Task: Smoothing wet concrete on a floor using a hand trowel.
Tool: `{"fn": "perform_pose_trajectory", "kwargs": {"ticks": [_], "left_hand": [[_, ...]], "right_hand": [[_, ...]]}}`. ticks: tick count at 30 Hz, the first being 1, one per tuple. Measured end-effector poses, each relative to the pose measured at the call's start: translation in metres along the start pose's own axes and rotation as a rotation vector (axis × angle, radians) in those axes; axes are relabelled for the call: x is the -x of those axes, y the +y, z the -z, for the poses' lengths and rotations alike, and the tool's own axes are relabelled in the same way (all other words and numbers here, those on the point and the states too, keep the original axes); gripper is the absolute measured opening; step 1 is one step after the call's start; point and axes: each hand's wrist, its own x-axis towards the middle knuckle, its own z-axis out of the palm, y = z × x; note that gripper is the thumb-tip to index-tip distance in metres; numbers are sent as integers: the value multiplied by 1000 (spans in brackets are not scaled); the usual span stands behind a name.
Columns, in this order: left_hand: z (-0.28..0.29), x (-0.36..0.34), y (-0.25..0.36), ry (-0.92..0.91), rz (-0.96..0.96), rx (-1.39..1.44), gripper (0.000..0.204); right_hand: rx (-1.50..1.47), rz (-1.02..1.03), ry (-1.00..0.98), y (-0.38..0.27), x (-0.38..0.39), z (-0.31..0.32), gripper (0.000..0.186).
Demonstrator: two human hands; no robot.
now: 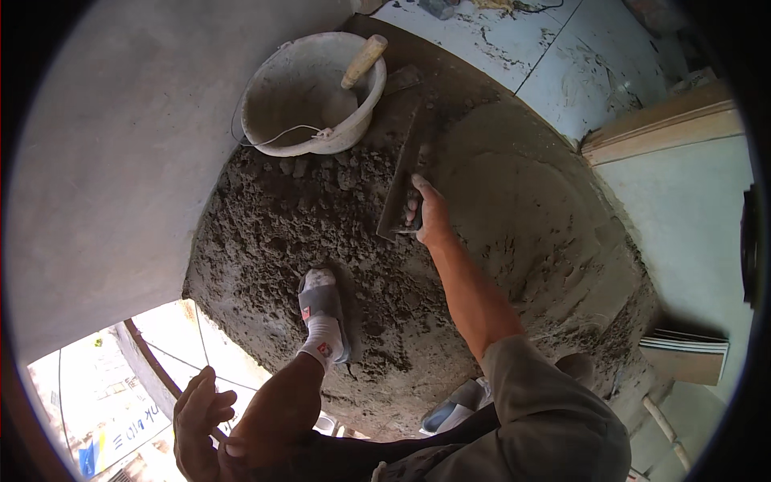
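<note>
My right hand [430, 210] is closed around the grip of a long, flat plastering trowel [404, 165]. The trowel's blade is held on edge over the mortar, at the line between rough dark mortar [265, 213] on the left and smoothed mortar [498, 173] on the right. By my left knee, my left hand [199, 426] has its fingers curled. A thin, pale thing seems to stick out between finger and thumb, too small to name. Beyond the trowel stands a mortar-stained bucket [277, 80] with a wire handle; a wooden-handled tool [365, 61] leans inside it.
My left foot in a slide sandal [321, 304] stands on the rough mortar; my other shoe [454, 406] is near the lower edge. Plain walls [120, 161] flank the floor. White tiles [514, 40] lie at the far right, beside a wooden door sill [666, 132]. Stacked boards [683, 353] rest right.
</note>
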Motion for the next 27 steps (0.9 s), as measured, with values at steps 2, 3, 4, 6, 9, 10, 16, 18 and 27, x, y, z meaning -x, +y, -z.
{"fn": "perform_pose_trajectory", "kwargs": {"ticks": [2,3,4,6,9,10,16,18,27], "left_hand": [[-14,-5,3,-10,-20,-38,38],[-20,-7,5,-12,-34,-58,37],[-26,-9,6,-13,-42,-81,37],[-36,-11,6,-22,-44,-123,36],[-44,-9,8,-44,-26,-175,35],[-46,-7,9,-52,-17,-189,35],[-42,-2,26,-49,0,-241,33],[-38,2,30,-53,22,-274,33],[-34,7,35,-106,170,-423,31]], "right_hand": [[-143,35,17,-19,-40,-14,35],[-207,72,5,-28,-61,-21,33],[-224,80,3,-36,-77,-31,33],[-110,124,135,-49,-94,-49,30],[72,191,294,-48,-95,-55,32],[71,198,334,-50,-94,-51,32],[-40,210,468,-38,-73,2,35],[-54,199,474,-27,-56,8,35],[-299,83,44,8,50,8,48]]}}
